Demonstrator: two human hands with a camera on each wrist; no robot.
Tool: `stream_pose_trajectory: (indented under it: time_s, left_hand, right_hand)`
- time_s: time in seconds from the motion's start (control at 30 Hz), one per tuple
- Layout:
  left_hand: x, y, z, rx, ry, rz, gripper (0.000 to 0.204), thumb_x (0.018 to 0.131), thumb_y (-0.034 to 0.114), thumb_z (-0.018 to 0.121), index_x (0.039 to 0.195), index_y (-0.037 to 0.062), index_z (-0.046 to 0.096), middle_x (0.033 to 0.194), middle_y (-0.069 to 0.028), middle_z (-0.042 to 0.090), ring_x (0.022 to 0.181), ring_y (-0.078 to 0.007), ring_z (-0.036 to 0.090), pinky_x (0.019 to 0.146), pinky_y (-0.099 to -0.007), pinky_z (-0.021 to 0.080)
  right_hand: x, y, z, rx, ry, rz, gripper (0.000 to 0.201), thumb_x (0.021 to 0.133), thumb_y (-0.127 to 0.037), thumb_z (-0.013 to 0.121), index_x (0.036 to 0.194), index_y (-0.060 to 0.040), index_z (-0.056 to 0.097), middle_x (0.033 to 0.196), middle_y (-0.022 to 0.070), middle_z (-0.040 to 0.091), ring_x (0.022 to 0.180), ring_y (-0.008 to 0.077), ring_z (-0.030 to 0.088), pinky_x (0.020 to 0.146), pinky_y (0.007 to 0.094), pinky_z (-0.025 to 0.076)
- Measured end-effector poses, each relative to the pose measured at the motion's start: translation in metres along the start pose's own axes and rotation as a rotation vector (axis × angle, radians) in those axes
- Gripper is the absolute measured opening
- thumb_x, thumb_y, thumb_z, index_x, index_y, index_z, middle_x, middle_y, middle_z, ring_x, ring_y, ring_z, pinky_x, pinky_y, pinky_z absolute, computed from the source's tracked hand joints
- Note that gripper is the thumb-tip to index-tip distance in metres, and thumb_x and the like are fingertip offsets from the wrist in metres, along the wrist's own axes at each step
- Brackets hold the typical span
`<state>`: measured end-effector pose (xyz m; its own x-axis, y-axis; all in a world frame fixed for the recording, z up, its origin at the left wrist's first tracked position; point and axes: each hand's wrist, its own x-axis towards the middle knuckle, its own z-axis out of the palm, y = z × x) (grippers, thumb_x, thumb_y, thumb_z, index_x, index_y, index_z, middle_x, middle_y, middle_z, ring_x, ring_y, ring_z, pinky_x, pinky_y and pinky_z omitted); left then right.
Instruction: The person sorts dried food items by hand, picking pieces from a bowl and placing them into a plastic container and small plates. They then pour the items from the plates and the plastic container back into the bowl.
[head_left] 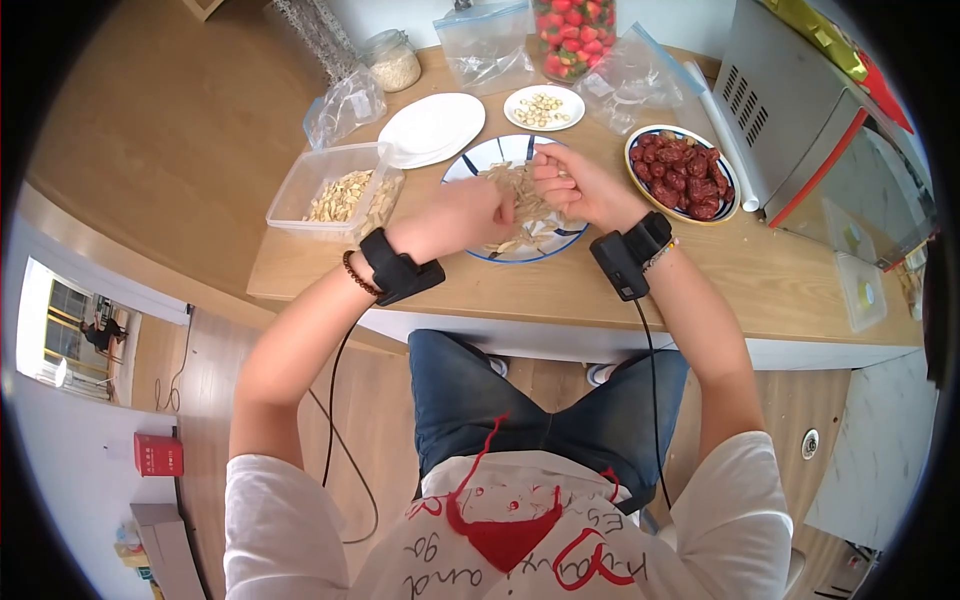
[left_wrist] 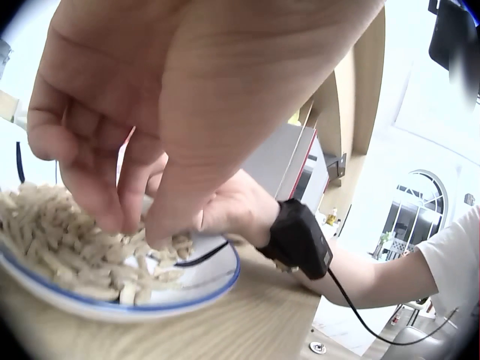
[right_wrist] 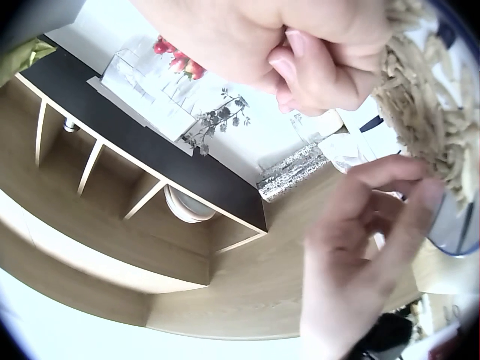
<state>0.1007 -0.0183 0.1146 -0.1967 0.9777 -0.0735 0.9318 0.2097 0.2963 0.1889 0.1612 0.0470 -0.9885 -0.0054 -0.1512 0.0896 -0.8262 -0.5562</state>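
A white plate with blue stripes [head_left: 515,257] bears a pile of pale, dried strips [left_wrist: 64,236]. My left hand [head_left: 455,215] reaches over its near left side. In the left wrist view, the thumb and fingertips come together in a pinch at the strips. Over the right part of the plate is my right hand [head_left: 580,190], close to the left. Its fingers [right_wrist: 315,71] are curled in toward the palm, as the right wrist view shows; the inside of the palm is hidden.
Left of the plate stands a clear plastic box [head_left: 290,205] with pale yellow slices. A white plate [head_left: 430,125] and a small dish [head_left: 515,108] of round pieces lie behind. Red dates fill a bowl [head_left: 633,165] at right, near a grey appliance [head_left: 765,95]. Plastic bags [head_left: 640,80] lie behind.
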Motion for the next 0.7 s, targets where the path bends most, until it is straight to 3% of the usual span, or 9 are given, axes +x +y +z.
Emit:
stream_pose_trajectory:
  time_s: [0.07,0.2,0.3,0.4,0.5,0.6,0.7]
  left_hand:
    - [-0.002,-0.006,0.013,-0.005,-0.082,0.061,0.013,0.075,0.017,0.065,0.080,0.0061,0.062,0.070,-0.0068,0.063,0.066,-0.0221,0.061,0.062,-0.0320,0.047]
    - [0.001,-0.007,0.021,0.071,-0.027,0.067,0.012,0.075,0.017,0.065,0.082,0.0070,0.063,0.071,-0.0062,0.064,0.067,-0.0219,0.062,0.062,-0.0325,0.047]
    - [0.003,-0.003,0.012,0.110,0.072,0.008,0.011,0.074,0.016,0.063,0.082,0.0106,0.066,0.074,-0.0072,0.066,0.072,-0.0274,0.063,0.063,-0.0359,0.049]
    - [0.008,0.001,-0.018,0.078,0.303,0.021,0.012,0.077,0.017,0.064,0.085,0.0085,0.067,0.076,-0.0071,0.066,0.068,-0.0220,0.063,0.063,-0.0320,0.048]
    - [0.016,0.013,-0.036,0.021,0.511,0.130,0.016,0.078,0.020,0.065,0.088,0.0080,0.067,0.080,-0.0089,0.065,0.067,-0.0230,0.062,0.063,-0.0333,0.048]
    - [0.022,0.017,-0.027,0.105,0.447,0.235,0.019,0.078,0.022,0.065,0.091,0.0073,0.065,0.085,-0.0106,0.064,0.067,-0.0240,0.061,0.064,-0.0335,0.048]
    - [0.011,0.019,-0.025,0.130,0.313,0.077,0.021,0.078,0.022,0.066,0.093,0.0078,0.066,0.085,-0.0106,0.064,0.072,-0.0239,0.061,0.067,-0.0336,0.047]
  right_hand:
    - [0.000,-0.001,0.000,-0.013,-0.025,-0.004,0.016,0.092,-0.018,0.048,0.080,-0.0073,0.045,0.063,-0.0034,0.038,0.044,0.0023,0.030,0.035,0.0167,0.021]
    - [-0.005,0.000,0.004,-0.068,0.004,-0.036,0.018,0.093,-0.019,0.047,0.079,-0.0075,0.045,0.063,-0.0038,0.038,0.044,0.0021,0.029,0.035,0.0161,0.021]
    - [-0.003,0.001,0.005,-0.084,0.002,-0.041,0.020,0.094,-0.022,0.047,0.080,-0.0075,0.045,0.063,-0.0039,0.037,0.045,0.0016,0.029,0.036,0.0155,0.022]
    - [-0.002,0.003,0.001,-0.088,-0.011,-0.023,0.019,0.093,-0.022,0.047,0.082,-0.0061,0.046,0.065,-0.0020,0.039,0.045,0.0028,0.030,0.036,0.0167,0.022]
    - [-0.005,0.003,0.013,-0.132,0.027,0.014,0.021,0.093,-0.024,0.048,0.084,-0.0054,0.047,0.067,-0.0009,0.041,0.046,0.0029,0.031,0.036,0.0167,0.023]
    - [-0.012,0.005,0.028,-0.150,0.085,0.024,0.022,0.094,-0.025,0.048,0.085,-0.0048,0.047,0.069,-0.0002,0.042,0.046,0.0028,0.031,0.035,0.0160,0.023]
    - [-0.010,0.001,0.020,-0.008,-0.004,0.060,0.020,0.093,-0.023,0.048,0.084,-0.0049,0.046,0.069,-0.0004,0.041,0.045,0.0022,0.030,0.033,0.0152,0.022]
